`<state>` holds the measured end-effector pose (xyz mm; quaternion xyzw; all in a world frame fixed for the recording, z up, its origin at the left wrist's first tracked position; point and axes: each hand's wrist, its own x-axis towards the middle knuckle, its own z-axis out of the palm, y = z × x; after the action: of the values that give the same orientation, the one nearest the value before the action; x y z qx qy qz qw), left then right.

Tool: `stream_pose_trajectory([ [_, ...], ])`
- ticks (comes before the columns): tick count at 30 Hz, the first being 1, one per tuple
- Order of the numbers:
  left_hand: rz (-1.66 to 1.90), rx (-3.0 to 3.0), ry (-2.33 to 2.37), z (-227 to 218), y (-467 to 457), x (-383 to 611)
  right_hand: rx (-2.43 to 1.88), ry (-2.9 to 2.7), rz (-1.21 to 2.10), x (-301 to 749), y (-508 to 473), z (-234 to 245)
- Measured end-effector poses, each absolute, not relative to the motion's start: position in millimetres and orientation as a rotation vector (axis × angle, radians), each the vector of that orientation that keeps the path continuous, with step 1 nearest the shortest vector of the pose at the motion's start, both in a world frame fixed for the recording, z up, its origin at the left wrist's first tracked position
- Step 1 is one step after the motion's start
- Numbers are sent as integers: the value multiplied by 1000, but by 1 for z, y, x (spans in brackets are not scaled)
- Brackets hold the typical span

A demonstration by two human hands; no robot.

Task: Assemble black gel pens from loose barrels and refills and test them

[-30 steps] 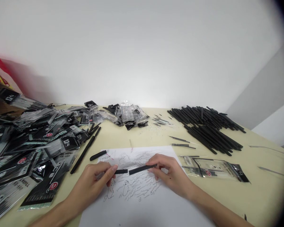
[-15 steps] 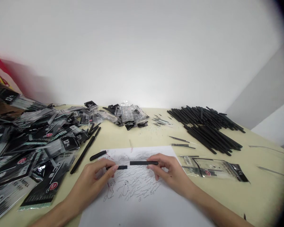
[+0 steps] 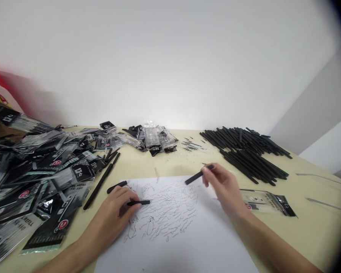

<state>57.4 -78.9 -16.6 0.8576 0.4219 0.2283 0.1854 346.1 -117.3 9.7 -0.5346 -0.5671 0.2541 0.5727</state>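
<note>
Left hand (image 3: 118,207): lower centre-left of frame; grasping a short black pen piece (image 3: 144,202) between thumb and fingers, its tip pointing right above the paper.
Right hand (image 3: 223,184): right of centre; pinching a black pen barrel (image 3: 195,177) at its upper end, the barrel slanting down to the left, well apart from the short piece.
Paper sheet (image 3: 173,254): white, bottom centre, beneath the left hand; dark scribbled lines.
Black cap (image 3: 115,187): one, at the sheet's upper left corner, just beside the left hand.
Long black pen (image 3: 98,187): one, left of centre, lying at a slant beside the packets.
Refill packets (image 3: 64,204): many, black and clear, heaped across the left of frame; printed "REFILL SR-880".
Second packet heap (image 3: 152,137): smaller, centre of frame.
Loose refills (image 3: 192,145): several, thin, right of that heap.
Black sticks (image 3: 254,167): two adjoining groups, right of frame.
Single packet (image 3: 265,201): clear and black, lower right, beyond the right wrist.
</note>
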Motion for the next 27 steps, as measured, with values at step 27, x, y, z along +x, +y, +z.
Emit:
stream_pose_trajectory([
  [27, 639, 2381, 1155, -18, -82, 57, -2515, -2092, -306, 459, -95, 1],
])
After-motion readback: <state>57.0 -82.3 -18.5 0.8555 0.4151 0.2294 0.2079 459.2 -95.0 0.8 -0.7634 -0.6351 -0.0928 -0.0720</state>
